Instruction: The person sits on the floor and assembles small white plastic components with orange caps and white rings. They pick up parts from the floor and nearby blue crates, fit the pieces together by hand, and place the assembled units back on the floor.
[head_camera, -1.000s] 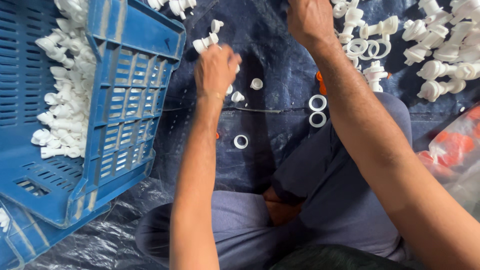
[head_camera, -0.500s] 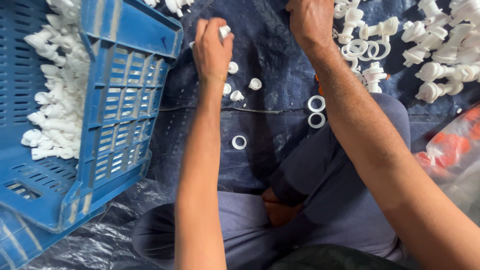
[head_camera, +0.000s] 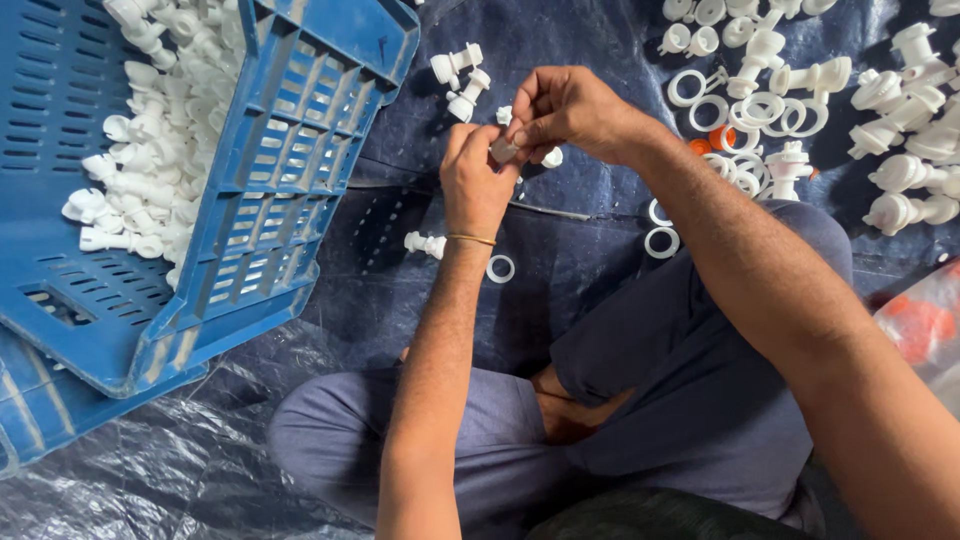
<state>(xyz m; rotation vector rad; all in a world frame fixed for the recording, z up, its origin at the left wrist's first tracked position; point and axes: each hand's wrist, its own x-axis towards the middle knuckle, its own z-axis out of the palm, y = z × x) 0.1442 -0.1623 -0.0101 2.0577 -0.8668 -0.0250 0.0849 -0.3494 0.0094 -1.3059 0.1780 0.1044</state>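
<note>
Dark blue tarpaulin (head_camera: 560, 40) covers the floor where the person sits cross-legged. Since a second ago both hands have met above the lap: the left hand (head_camera: 478, 180) and right hand (head_camera: 565, 108) are now pinched together on one small white plastic piece (head_camera: 503, 150), where earlier they were apart, the right up among the loose parts. One blue crate (head_camera: 290, 170) leans at the left, holding white fittings too many to count. Three white rings (head_camera: 500, 268) lie near the knees; many more fittings (head_camera: 900, 120) spread at upper right.
</note>
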